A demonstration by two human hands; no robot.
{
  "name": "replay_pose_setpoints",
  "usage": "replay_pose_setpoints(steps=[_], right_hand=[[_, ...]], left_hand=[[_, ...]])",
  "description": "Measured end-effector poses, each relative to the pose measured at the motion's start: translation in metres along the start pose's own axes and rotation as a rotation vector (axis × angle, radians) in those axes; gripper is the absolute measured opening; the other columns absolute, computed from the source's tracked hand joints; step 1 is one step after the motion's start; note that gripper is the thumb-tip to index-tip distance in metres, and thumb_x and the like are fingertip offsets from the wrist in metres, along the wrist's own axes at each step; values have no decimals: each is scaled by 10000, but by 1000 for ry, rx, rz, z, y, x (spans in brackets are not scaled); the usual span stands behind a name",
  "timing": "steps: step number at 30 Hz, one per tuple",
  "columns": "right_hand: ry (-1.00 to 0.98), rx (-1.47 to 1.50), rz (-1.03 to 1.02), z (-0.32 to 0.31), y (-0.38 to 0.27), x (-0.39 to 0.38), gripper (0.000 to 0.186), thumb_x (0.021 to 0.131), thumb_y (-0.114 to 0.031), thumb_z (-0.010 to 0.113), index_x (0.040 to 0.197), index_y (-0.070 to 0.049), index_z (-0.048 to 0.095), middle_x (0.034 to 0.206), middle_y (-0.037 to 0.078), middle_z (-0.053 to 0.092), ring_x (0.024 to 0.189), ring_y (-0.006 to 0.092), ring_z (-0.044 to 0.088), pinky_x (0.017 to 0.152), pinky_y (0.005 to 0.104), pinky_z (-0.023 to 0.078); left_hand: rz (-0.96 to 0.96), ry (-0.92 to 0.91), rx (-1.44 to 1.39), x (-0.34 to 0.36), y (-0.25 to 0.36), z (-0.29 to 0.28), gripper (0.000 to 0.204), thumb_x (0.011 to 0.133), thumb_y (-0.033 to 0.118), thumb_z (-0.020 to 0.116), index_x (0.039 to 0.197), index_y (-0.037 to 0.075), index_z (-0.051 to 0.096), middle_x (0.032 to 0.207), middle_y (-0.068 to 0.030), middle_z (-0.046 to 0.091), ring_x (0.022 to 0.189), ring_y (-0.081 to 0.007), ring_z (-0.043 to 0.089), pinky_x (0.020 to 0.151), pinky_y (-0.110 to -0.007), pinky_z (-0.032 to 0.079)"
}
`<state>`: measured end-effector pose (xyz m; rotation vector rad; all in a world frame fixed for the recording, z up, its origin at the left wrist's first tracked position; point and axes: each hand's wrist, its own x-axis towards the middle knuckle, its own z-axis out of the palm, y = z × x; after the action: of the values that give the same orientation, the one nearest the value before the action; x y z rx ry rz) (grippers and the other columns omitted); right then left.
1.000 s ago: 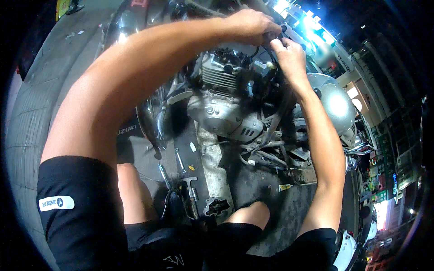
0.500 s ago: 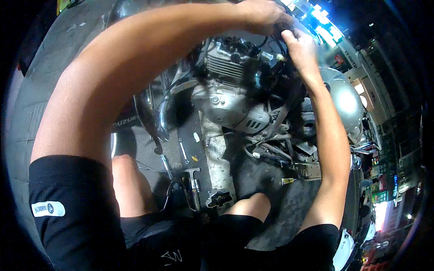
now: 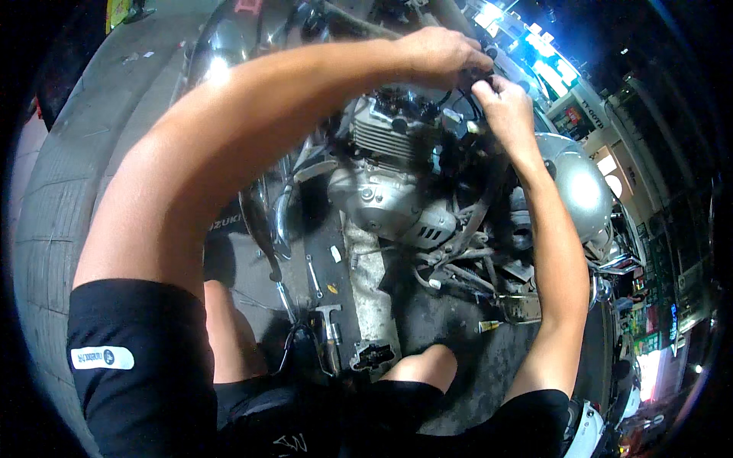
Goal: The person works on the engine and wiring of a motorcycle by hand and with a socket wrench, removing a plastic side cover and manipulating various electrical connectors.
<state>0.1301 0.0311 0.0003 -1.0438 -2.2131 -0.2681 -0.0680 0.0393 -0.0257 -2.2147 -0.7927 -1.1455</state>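
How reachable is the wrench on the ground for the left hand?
Probably yes: the wrench lies uncovered on the ground. But the left hand is up beside the right hand at a small dark part, and would likely have to leave that first.

A slim spanner point(image 3: 314, 276) lies on the dark ground point(image 3: 500, 366); a white scrap point(image 3: 335, 253) lies just right of its upper end, a small yellow scrap point(image 3: 332, 289) beside its lower end; a T-handled tool point(image 3: 329, 311) lies below these, crossbar uppermost; a small yellow tube point(image 3: 489, 326) lies well apart, to the right; grey jointed paving point(image 3: 50, 229) borders the left side; bright lit panels point(image 3: 553, 65) stand at upper right.
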Motion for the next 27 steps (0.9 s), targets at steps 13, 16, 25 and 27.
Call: replay_pose_setpoints(steps=[13,16,25,27], right_hand=[[-75,-63,-227,-13,5,0,355,877,-360,647,980,-21,679,838,226,684,790,388,688,702,416,516],[-43,-251,-346,-23,-4,2,309,862,-343,652,999,-66,671,889,187,707,817,390,685,694,449,532],[-96,-465,-414,-32,-19,6,335,875,-347,643,1053,-63,649,951,198,709,858,400,685,734,494,533],[-128,-470,-379,-33,-21,6,352,883,-355,635,1065,-54,650,961,209,708,875,413,680,754,508,528]], left_hand=[[-123,-139,-209,4,-9,-13,354,770,242,805,1061,79,684,967,-147,692,948,-358,677,809,-465,520],[-195,-193,-230,6,-10,-19,393,788,320,776,1101,90,711,1017,-176,729,977,-360,693,846,-446,528],[-284,-315,-163,11,-9,-28,408,805,346,762,1167,162,724,1048,-133,741,1008,-338,699,889,-453,524],[-288,-321,-195,12,-10,-27,411,804,337,764,1171,158,724,1056,-135,739,1019,-333,696,895,-445,521]])
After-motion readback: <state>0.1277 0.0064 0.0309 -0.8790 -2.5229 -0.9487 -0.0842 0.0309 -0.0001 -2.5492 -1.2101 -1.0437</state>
